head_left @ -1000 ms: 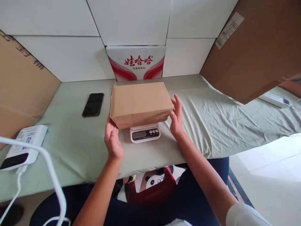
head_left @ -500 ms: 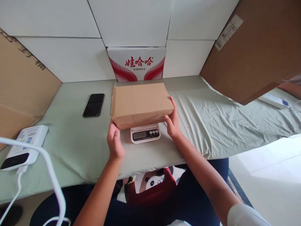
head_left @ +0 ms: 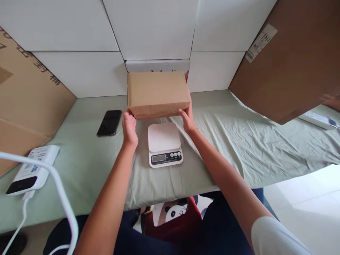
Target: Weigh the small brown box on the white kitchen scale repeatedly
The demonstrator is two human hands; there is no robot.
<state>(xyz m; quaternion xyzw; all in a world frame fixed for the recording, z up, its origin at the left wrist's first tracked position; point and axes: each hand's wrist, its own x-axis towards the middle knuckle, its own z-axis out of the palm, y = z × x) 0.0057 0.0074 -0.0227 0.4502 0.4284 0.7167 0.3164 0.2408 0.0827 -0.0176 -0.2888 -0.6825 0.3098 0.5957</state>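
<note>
Both my hands hold a plain brown cardboard box (head_left: pixel 157 92), lifted off and behind a small white kitchen scale (head_left: pixel 164 144). My left hand (head_left: pixel 130 126) grips the box's lower left corner. At the lower right corner my right hand (head_left: pixel 187 119) holds it from beneath. The scale's platform is bare, and its display and buttons face me. The box hides most of a red and white printed carton (head_left: pixel 158 65) at the back wall.
A black phone (head_left: pixel 109 122) lies left of the scale on the pale green cloth (head_left: pixel 239 131). A white device (head_left: pixel 33 169) with a cable sits at the near left. Large brown cardboard sheets lean at the left (head_left: pixel 23 102) and right (head_left: pixel 294 60).
The box sat on the scale with my hands beside it. My hands closed on its lower corners and lifted it up and back, which uncovered the scale's platform.
</note>
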